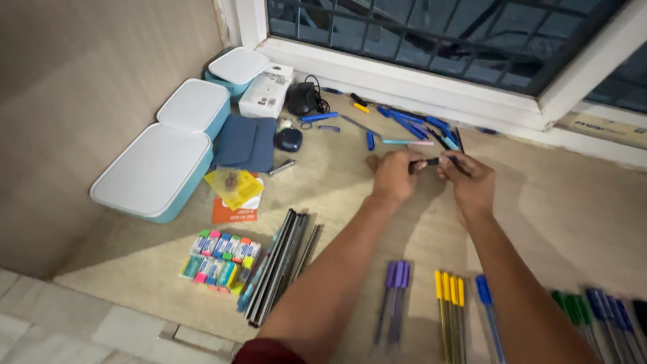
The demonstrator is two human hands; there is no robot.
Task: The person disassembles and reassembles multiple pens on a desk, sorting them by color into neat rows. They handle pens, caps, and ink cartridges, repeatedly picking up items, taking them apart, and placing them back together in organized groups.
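While both arms stretch forward over the beige stone counter [539,202], the left hand [393,176] and the right hand [472,180] meet around a slim dark pen [435,162] held level between them; the left fingers [412,166] are clamped on one end, the right fingers [450,164] pinched on the other; the pen sits just above the counter, near the window sill [418,77]; beyond the hands lies a loose scatter of blue plastic pens [411,127], close to a black coiled charger [303,98] and a white cardboard box [267,90]; to the left stand three pale teal lidded boxes [156,172] in a row along the wall, with a navy fabric pouch [244,141] beside them; nearer the person are a block of small multicoloured erasers [221,261], a bundle of long dark rulers [280,266], a group of purple pens [395,296], yellow pens [450,303], a blue-capped pen [486,307] and green and blue pens [596,313] at the right edge.
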